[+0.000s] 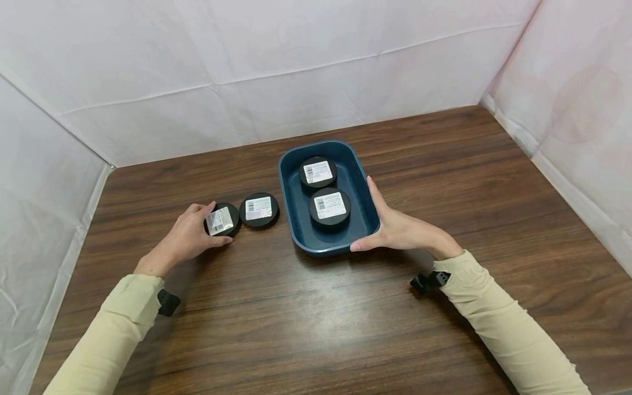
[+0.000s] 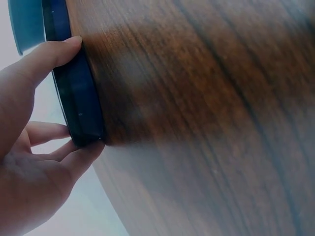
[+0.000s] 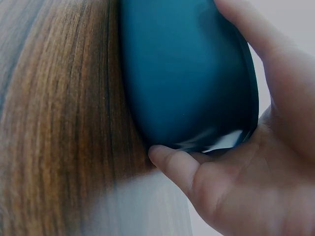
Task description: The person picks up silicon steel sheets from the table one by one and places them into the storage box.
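My left hand (image 1: 187, 235) grips a flat round black container (image 1: 220, 220) with a white barcode label on top, thumb on its near side and fingers round its left. In the left wrist view the container's side (image 2: 82, 105) stands on the wood between thumb and fingers. Close on its right lies a second black container (image 1: 259, 210). My right hand (image 1: 397, 229) holds the near right corner of a blue tray (image 1: 299, 222); its underside and wall (image 3: 172, 73) fill the right wrist view. Inside the tray sit two more labelled black containers, one farther (image 1: 317, 173), one nearer (image 1: 329, 209).
A brown wood-grain table (image 1: 296, 318) lies under everything. White cloth walls (image 1: 276, 60) rise behind it and on both sides. Small black devices (image 1: 429, 281) are strapped at both wrists, below the cream sleeves (image 1: 503, 323).
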The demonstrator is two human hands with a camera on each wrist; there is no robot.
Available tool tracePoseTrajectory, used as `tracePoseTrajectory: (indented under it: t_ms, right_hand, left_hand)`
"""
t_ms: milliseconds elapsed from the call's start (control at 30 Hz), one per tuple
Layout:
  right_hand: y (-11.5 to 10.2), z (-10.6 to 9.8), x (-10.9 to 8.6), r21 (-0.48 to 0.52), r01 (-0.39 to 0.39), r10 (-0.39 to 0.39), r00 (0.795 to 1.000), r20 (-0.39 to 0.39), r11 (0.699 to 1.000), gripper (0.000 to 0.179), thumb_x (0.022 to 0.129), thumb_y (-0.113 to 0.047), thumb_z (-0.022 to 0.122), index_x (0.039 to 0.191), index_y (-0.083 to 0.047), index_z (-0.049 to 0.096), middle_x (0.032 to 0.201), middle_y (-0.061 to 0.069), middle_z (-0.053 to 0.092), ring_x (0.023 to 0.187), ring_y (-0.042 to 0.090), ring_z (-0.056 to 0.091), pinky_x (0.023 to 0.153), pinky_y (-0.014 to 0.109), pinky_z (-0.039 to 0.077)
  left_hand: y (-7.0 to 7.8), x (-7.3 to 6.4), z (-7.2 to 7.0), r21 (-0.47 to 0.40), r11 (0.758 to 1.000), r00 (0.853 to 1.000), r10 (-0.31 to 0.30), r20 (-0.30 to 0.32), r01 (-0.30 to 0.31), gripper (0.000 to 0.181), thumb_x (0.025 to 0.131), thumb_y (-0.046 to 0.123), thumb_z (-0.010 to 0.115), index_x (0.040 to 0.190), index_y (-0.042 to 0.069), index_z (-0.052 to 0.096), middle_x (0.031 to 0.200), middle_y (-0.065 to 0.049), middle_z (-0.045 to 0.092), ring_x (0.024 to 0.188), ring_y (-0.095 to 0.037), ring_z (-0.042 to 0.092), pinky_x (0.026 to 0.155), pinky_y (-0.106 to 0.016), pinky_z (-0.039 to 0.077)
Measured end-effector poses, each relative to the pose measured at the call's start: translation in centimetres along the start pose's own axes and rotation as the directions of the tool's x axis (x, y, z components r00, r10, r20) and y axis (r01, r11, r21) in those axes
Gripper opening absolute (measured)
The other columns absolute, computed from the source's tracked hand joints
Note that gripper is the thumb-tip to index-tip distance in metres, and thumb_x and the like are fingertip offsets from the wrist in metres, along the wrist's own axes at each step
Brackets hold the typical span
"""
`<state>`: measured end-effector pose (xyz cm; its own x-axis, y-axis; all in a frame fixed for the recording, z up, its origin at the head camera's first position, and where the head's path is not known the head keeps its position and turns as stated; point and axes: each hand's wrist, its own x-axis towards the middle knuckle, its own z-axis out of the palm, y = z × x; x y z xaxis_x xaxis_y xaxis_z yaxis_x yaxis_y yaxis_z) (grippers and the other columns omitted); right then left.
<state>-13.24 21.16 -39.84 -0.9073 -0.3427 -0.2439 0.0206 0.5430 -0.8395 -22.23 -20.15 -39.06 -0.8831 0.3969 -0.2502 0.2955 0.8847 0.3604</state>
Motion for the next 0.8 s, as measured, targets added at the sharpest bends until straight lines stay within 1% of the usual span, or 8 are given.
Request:
tracePoseTrajectory:
  t_ms: [200,433,667,800]
  right_hand:
    - [0.15,0.0,0.04,0.012,0.006,-0.006,1.0,-0.007,1.0,0.139,0.079,-0.038,0.086,0.151,-0.04,-0.033,0.167,0.0,-0.022,0.156,0.027,0.001,0.123,0.058,0.016]
    - [0.06,0.03,0.1,0.023,0.014,-0.014,1.0,-0.003,1.0,0.14,0.078,-0.038,0.087,0.151,-0.039,-0.032,0.167,0.0,-0.022,0.156,0.027,0.002,0.123,0.058,0.016]
    - [-0.09,-0.09,-0.03,0.001,-0.01,0.01,1.0,0.014,1.0,0.14,0.079,-0.04,0.086,0.149,-0.041,-0.035,0.166,-0.001,-0.024,0.156,0.026,0.001,0.124,0.057,0.016]
    - [-0.06,-0.1,-0.04,0.0,-0.009,0.009,1.0,0.015,1.0,0.14,0.079,-0.04,0.086,0.15,-0.04,-0.035,0.166,-0.001,-0.025,0.156,0.026,0.001,0.123,0.057,0.016]
  left_hand:
    - [-0.03,-0.06,0.03,-0.005,1.0,1.0,0.003,-0.016,-0.003,0.098,0.086,0.039,0.079,0.153,-0.01,0.027,0.144,-0.04,0.037,0.129,-0.056,0.043,0.103,-0.065,0.041]
    - [0.02,-0.06,0.08,0.012,1.0,0.999,0.017,-0.04,-0.017,0.096,0.085,0.038,0.079,0.151,-0.012,0.031,0.142,-0.04,0.04,0.126,-0.055,0.046,0.102,-0.064,0.043]
    - [0.04,0.05,0.01,0.023,1.0,0.998,0.02,-0.052,-0.019,0.094,0.084,0.036,0.079,0.151,-0.012,0.033,0.141,-0.04,0.042,0.127,-0.055,0.047,0.103,-0.063,0.043]
    - [-0.04,0.1,-0.01,0.025,0.999,0.998,0.025,-0.054,-0.024,0.094,0.084,0.036,0.08,0.15,-0.012,0.034,0.141,-0.04,0.042,0.127,-0.055,0.047,0.103,-0.064,0.043]
